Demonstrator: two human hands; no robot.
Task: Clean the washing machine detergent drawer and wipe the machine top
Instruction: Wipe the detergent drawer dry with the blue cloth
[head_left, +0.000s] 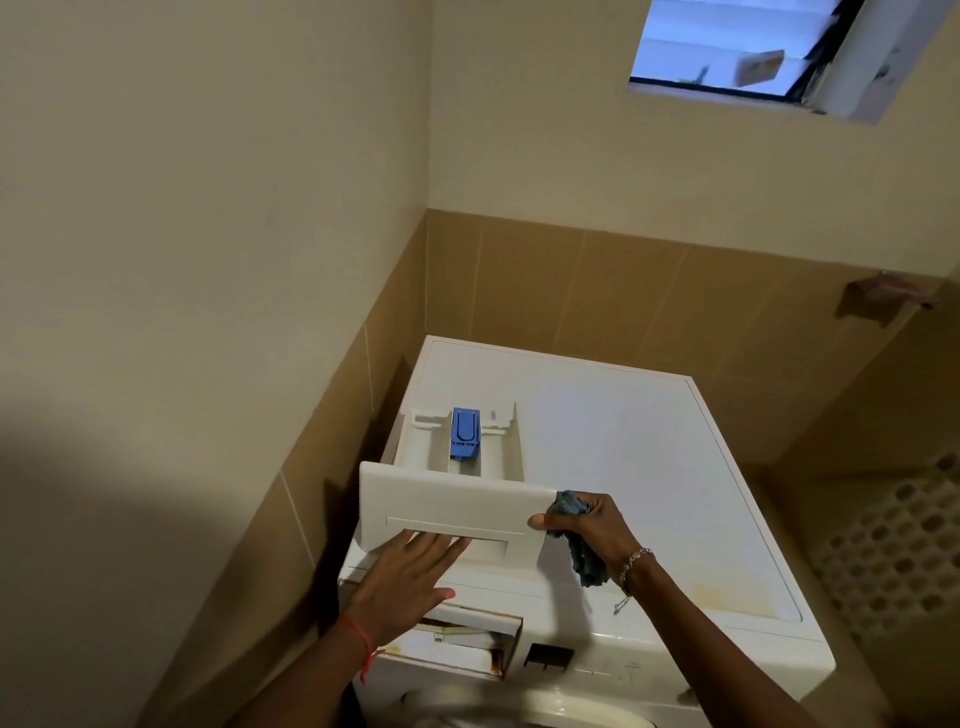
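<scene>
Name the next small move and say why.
Probably bring the cloth into the drawer and wipe its compartments: the drawer is out of its slot above the machine top, the left hand steadies its front, the right hand grips the cloth.

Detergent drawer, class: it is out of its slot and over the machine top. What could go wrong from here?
1. The detergent drawer is steadied only by the left hand's flat fingers and a thumb pinch from the right hand, which also grips the cloth. It might slip off the front edge of the washing machine top.
2. The blue insert may drop out if the drawer tips.
3. The stained open slot could get forgotten.
</scene>
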